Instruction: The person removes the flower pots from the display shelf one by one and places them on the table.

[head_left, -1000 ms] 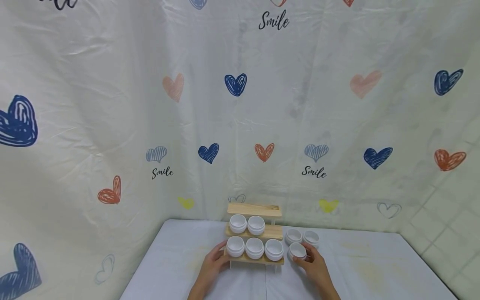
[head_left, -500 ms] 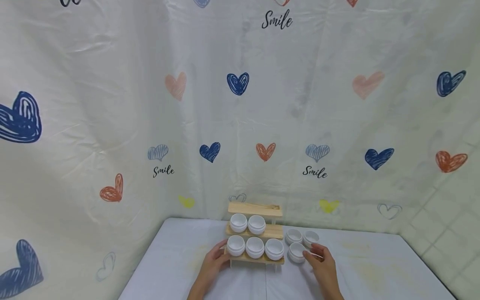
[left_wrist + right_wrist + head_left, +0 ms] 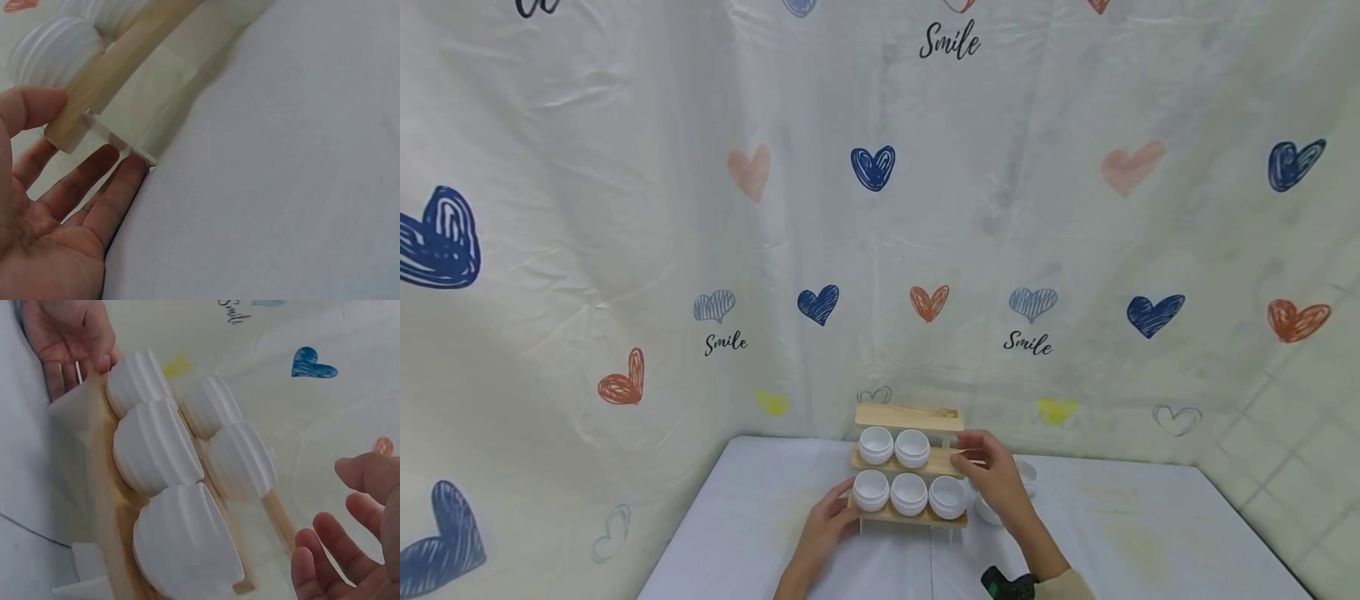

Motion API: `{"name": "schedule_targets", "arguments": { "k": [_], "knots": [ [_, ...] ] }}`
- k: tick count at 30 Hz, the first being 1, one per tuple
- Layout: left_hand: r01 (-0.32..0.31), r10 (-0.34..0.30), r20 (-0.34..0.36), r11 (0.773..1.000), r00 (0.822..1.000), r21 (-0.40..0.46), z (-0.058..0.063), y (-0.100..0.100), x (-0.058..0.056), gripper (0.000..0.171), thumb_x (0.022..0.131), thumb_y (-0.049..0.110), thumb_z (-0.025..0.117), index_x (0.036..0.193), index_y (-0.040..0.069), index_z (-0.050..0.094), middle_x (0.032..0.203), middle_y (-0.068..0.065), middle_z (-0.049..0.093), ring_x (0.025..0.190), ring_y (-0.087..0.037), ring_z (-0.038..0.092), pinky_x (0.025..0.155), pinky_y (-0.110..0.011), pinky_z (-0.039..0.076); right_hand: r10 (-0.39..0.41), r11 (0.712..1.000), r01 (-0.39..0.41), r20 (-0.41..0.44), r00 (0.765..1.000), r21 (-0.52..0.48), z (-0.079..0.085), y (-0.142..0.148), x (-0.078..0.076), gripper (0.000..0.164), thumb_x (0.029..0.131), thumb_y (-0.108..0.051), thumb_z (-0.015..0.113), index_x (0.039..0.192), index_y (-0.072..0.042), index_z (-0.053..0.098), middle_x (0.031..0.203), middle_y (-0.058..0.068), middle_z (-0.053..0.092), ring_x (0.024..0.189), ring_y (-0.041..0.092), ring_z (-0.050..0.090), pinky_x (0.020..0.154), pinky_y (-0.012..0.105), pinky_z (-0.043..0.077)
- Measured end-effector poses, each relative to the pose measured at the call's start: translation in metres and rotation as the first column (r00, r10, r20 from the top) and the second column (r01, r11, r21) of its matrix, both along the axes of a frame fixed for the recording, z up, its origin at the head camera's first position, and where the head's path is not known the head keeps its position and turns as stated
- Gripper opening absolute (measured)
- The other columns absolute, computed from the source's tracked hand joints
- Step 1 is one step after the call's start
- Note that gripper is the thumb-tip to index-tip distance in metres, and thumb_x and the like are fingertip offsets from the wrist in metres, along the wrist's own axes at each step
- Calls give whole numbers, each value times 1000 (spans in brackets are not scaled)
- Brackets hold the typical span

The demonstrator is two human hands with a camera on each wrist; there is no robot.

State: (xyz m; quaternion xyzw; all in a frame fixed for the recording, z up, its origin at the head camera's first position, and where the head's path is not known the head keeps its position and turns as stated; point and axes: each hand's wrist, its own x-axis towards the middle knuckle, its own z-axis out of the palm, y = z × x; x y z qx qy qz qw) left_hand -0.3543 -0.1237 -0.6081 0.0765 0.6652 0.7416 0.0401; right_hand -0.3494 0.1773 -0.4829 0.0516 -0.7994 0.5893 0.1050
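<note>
A tiered wooden stand [image 3: 910, 415] bears small white ribbed bowls: three on its lowest shelf, such as the bowl [image 3: 947, 497], and two on the middle shelf, such as the bowl [image 3: 912, 448]. My left hand [image 3: 826, 531] grips the lowest shelf's left end. In the left wrist view its thumb [image 3: 37, 106] lies at the shelf's end, with fingers below by the clear leg [image 3: 122, 140]. Beside the middle shelf's right end is my right hand [image 3: 994, 477]. The right wrist view shows its fingers [image 3: 337, 540] spread, holding nothing, apart from the bowls.
Right of the stand, a bowl [image 3: 987, 511] and another bowl [image 3: 1028, 477] stand on the white-covered table [image 3: 1120, 533], partly hidden by my right hand and forearm. A heart-printed curtain [image 3: 970, 242] hangs close behind the stand. A dark wrist device [image 3: 1007, 585] shows at my right sleeve.
My right hand has left the front bowl right of the stand and moved up and left to the middle shelf's right end. The left hand has kept its grip.
</note>
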Motion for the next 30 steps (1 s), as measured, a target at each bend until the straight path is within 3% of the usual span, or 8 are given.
{"name": "schedule_targets", "arguments": {
  "k": [9, 19, 30],
  "knots": [
    [2, -2, 8, 1000, 1000, -6, 2, 0, 1, 61, 96, 19, 69, 152, 6, 47, 129, -19, 68, 112, -22, 69, 94, -37, 60, 149, 986, -149, 12, 989, 77, 8, -24, -25, 41, 91, -18, 77, 130, -12, 64, 129, 16, 68, 112, 27, 66, 99, 41, 54],
    [4, -4, 12, 1000, 1000, 4, 1, 1, 1, 62, 96, 20, 70, 152, 6, 47, 128, -19, 69, 111, -22, 69, 93, -37, 60, 110, 983, -123, 102, 989, 137, 5, -34, -31, 46, 87, -26, 82, 128, -14, 64, 125, 12, 69, 106, 22, 66, 94, 44, 58],
    [1, -1, 20, 1000, 1000, 2, 1, 1, 2, 63, 96, 21, 70, 152, 7, 47, 128, -18, 69, 111, -21, 69, 94, -38, 60, 121, 978, -132, 77, 990, 164, 3, -42, -36, 49, 84, -20, 84, 126, -7, 64, 116, 11, 72, 99, 21, 67, 89, 40, 59]
  ]
}}
